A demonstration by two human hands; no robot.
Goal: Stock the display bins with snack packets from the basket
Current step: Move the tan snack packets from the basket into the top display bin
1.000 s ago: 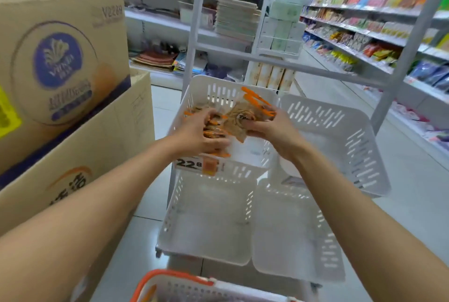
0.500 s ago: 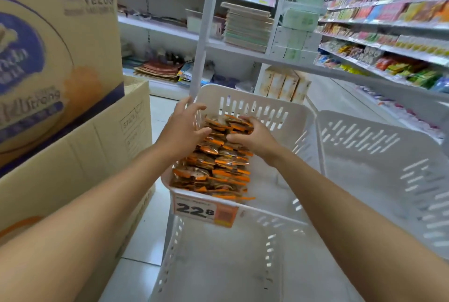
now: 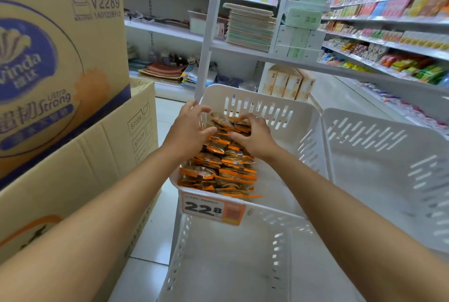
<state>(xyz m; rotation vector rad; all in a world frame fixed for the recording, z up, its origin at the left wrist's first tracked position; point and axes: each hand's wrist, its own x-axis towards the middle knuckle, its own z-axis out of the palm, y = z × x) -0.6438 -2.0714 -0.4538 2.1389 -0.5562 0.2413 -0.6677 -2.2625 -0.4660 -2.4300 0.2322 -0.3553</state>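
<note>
A row of orange-and-brown snack packets [image 3: 218,172] stands packed along the left side of a white slotted display bin [image 3: 279,104]. Both hands are at the far end of that row. My left hand [image 3: 188,131] lies with fingers spread over the bin's left edge, its thumb touching the packets. My right hand [image 3: 255,137] rests on top of the far packets, fingers bent down onto them and thumb stretched toward the left hand. Neither hand lifts a packet. The right half of the bin's floor is bare. The basket is out of view.
A 22.8 price tag [image 3: 211,208] hangs on the bin's front rim. A lower white bin [image 3: 230,265] and a right-hand bin [image 3: 376,155] hold nothing visible. Stacked cardboard boxes [image 3: 60,58] crowd the left. A white rack post [image 3: 209,34] rises behind; stocked shelves [image 3: 388,41] line the aisle at right.
A second ago both hands held packets above the bin. The packets now stand in a row inside it, and both hands have slid to the row's far end. The view has moved closer.
</note>
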